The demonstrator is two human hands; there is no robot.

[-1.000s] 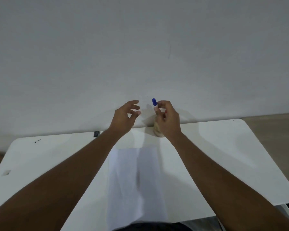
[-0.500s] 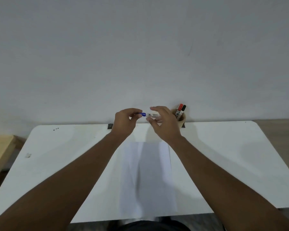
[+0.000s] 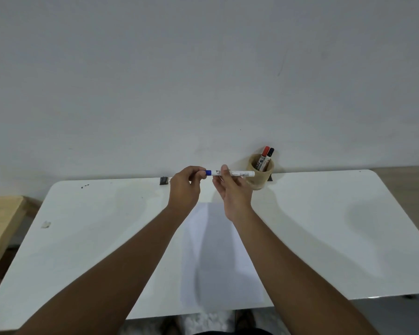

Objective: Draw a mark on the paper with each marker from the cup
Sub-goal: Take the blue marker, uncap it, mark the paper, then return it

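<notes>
A white marker with a blue cap (image 3: pixel 237 174) lies level in the air above the table's back edge. My right hand (image 3: pixel 232 187) grips its white barrel. My left hand (image 3: pixel 185 186) pinches the blue cap (image 3: pixel 208 172) at the marker's left end. A tan round cup (image 3: pixel 260 174) stands at the back of the table, just right of my right hand, with a red-capped marker (image 3: pixel 264 157) and a black-capped marker (image 3: pixel 269 158) in it. A white sheet of paper (image 3: pixel 218 252) lies flat on the table between my forearms.
The white table (image 3: pixel 324 228) backs onto a plain wall. A small dark clip (image 3: pixel 163 180) sits at the back edge left of my hands, another (image 3: pixel 270 177) behind the cup. A wooden surface (image 3: pixel 0 221) stands to the left.
The blue marker came out of the cup and turned from upright to level. My left hand closed on its cap. The camera tilted down and the cup came into view.
</notes>
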